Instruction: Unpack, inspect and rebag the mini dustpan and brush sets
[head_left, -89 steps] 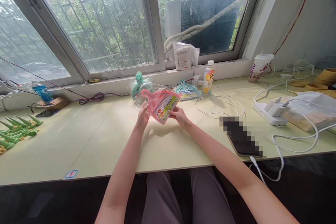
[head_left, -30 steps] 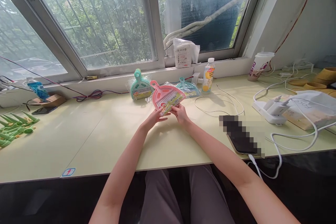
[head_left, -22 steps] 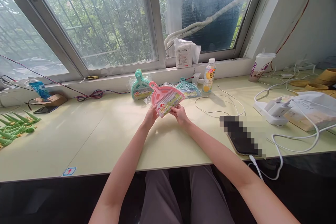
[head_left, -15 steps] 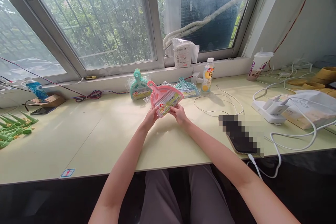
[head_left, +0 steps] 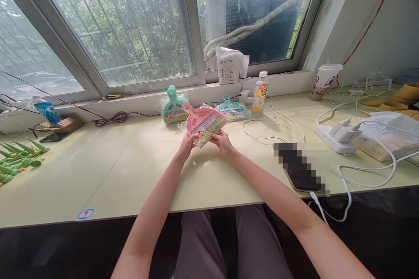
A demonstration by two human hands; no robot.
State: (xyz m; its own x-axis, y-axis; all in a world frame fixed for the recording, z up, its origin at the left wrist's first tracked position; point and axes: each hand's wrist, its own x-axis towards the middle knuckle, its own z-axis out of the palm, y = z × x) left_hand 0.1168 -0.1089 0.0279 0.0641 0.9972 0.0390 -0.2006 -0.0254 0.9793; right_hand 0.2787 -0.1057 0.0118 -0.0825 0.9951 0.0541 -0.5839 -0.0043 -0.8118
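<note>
Above pale green desk (head_left: 108, 170), near window: pink dustpan set (head_left: 203, 123) held up, tilted, handle up-left. Left hand (head_left: 187, 146) pinching lower left edge, right hand (head_left: 222, 141) pinching lower right corner. Just behind: two teal dustpan sets (head_left: 173, 109), bottle (head_left: 260, 94).

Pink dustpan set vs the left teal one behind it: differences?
Pink dustpan set: held off the desk by left hand and right hand, handle tilted left. Teal dustpan set: untouched, propped against the sill wall, handle straight up. Colour differs. Shared: fan shape, printed label, clear wrap.
</note>
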